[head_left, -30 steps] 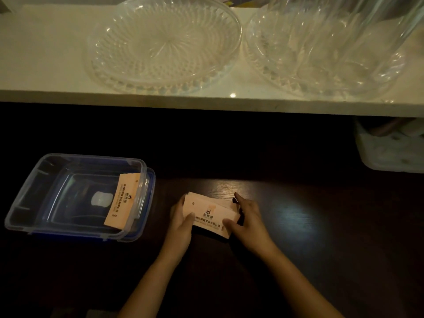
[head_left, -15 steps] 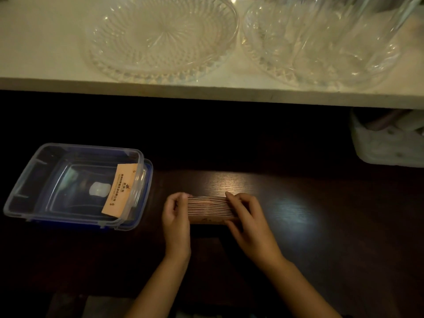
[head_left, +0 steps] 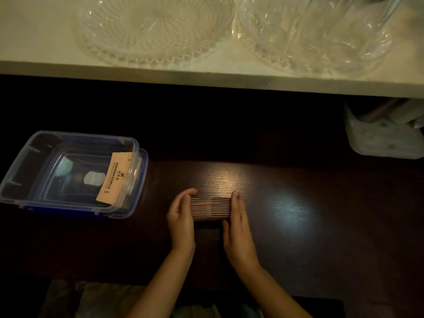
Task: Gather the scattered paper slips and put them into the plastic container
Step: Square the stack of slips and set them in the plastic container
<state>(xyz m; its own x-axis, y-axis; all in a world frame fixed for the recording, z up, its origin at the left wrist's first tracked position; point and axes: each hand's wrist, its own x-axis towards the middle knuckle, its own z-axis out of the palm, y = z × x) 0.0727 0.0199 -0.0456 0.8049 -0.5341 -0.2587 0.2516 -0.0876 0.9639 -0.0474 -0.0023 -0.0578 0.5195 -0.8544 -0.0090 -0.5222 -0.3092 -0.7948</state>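
The stack [head_left: 210,207] of slips stands on edge on the dark table [head_left: 298,214], so only the thin top edges show as close lines; the printed faces are turned away and cannot be read. Its right end is hidden behind the right hand [head_left: 238,226], its left end behind the left hand [head_left: 181,219]. Both hands stand upright on their little-finger edges, palms facing each other, fingers held straight and close together, pressing flat against the two ends of the stack. The left fingertips curl slightly over the far corner; the right thumb lies low at the near side of the stack. Both forearms run down to the bottom edge, where they are cut off.

To the left, well apart from the stack, sits the container [head_left: 20,166], clear with a blue lid under it. One slip [head_left: 113,180] leans inside against its right wall, its small print too blurred to read. A pale patch on the container floor is hard to identify.

Beyond, a white shelf [head_left: 34,42] carries two glass dishes [head_left: 156,31], both cut off at the top. A whitish tub [head_left: 378,138] sits in shadow at the right, its contents unclear.
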